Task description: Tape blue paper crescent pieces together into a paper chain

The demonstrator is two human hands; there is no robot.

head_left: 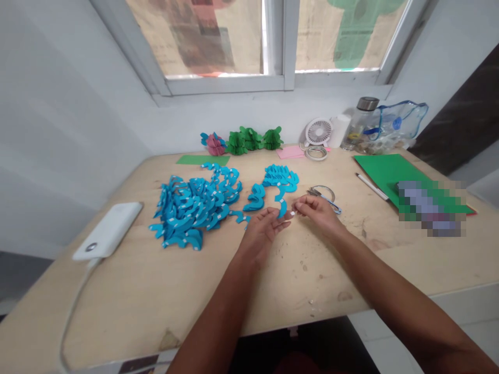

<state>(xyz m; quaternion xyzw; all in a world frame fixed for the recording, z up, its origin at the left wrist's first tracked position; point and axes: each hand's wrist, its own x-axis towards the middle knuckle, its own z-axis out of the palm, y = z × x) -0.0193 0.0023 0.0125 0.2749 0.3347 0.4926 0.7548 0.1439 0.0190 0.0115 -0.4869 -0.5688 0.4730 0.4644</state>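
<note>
Blue, paper-like curved piece (283,206): held in the left hand (265,226), above the table (304,291), near its middle. Left-hand state: I read the thumb and forefinger as pinching the piece near its lower end; the remaining fingers extend beneath it toward the right hand (295,207). Right-hand state: thumb and forefinger are pressed together, their tips at a small white tab (292,213) between the hands. From my station I cannot tell whether the tab is gripped or merely touched.

Surrounding layout: a large heap of blue pieces (191,202), many with white squares, lies left of the hands. A small stack (255,197) sits just beyond the left hand, with a second, fanned stack (279,176) farther back. Just beyond the right hand I see a blue-handled cutter (332,204). A roll of tape (316,152) rests near the white fan (318,132).
</note>
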